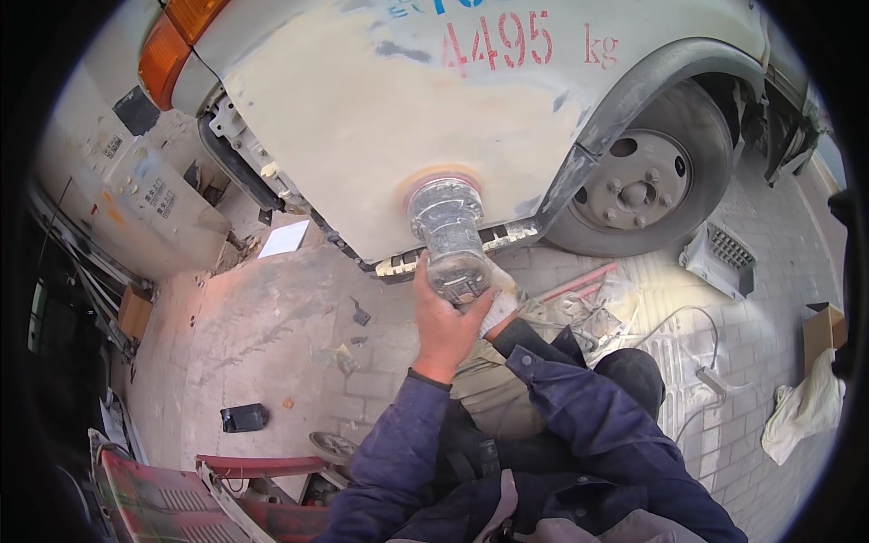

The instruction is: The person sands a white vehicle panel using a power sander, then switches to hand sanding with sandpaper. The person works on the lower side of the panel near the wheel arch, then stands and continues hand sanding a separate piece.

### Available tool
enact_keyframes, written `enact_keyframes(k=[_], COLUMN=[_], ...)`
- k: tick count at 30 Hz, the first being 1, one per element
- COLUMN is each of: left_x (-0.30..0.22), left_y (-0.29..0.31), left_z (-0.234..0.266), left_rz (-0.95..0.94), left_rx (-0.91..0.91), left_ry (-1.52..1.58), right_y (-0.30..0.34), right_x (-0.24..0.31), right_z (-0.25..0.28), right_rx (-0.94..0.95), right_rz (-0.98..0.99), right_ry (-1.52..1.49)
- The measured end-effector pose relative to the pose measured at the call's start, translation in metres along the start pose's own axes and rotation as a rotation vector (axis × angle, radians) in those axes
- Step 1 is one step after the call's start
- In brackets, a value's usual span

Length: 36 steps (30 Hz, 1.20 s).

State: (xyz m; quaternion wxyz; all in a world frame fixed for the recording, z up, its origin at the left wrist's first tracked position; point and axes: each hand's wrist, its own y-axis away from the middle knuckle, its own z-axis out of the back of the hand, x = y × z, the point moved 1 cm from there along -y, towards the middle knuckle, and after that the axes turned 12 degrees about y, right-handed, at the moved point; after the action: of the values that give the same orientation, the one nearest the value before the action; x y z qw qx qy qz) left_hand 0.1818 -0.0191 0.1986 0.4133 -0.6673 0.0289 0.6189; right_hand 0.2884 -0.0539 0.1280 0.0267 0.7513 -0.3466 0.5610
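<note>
A dusty, dark grey power sander (453,235) presses its round pad against the lower part of a vehicle's cream-coloured body panel (344,145). My left hand (444,330) is bare and wraps round the near end of the sander. On the other side of it is my right hand (501,303), in what looks like a pale glove. Its fingers are mostly hidden behind the tool, but it too seems closed on the sander. Grey patches and pale filler mark the panel around the pad.
To the panel's right stands a wheel (638,185) under a black arch. An orange lamp (167,54) sits upper left. A grey plastic crate (720,262), a cable with a white connector (720,380) and a pale cloth (801,407) lie right. Red metal parts (172,498) are lower left.
</note>
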Motion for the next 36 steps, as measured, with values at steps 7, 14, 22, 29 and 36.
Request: enact_keyframes(k=[7, 14, 22, 29, 36], left_x=[-0.022, -0.035, -0.041, -0.052, -0.064], left_y=[-0.017, -0.022, -0.007, -0.024, -0.039], left_z=[-0.045, -0.059, 0.008, -0.019, -0.087], left_rz=[-0.301, -0.308, 0.095, -0.131, -0.369], left_rx=[0.185, 0.243, 0.048, 0.179, 0.326], left_ry=[-0.375, -0.48, -0.218, -0.332, -0.523], right_y=[0.01, 0.015, 0.007, 0.006, 0.015], right_x=[-0.005, -0.015, -0.025, -0.015, -0.015], right_z=[0.013, 0.013, -0.008, 0.007, 0.029], right_rx=[-0.015, -0.005, 0.082, 0.0, -0.075], right_rz=[-0.008, -0.021, 0.004, 0.077, 0.012], right_ry=[0.093, 0.082, -0.077, -0.418, 0.055])
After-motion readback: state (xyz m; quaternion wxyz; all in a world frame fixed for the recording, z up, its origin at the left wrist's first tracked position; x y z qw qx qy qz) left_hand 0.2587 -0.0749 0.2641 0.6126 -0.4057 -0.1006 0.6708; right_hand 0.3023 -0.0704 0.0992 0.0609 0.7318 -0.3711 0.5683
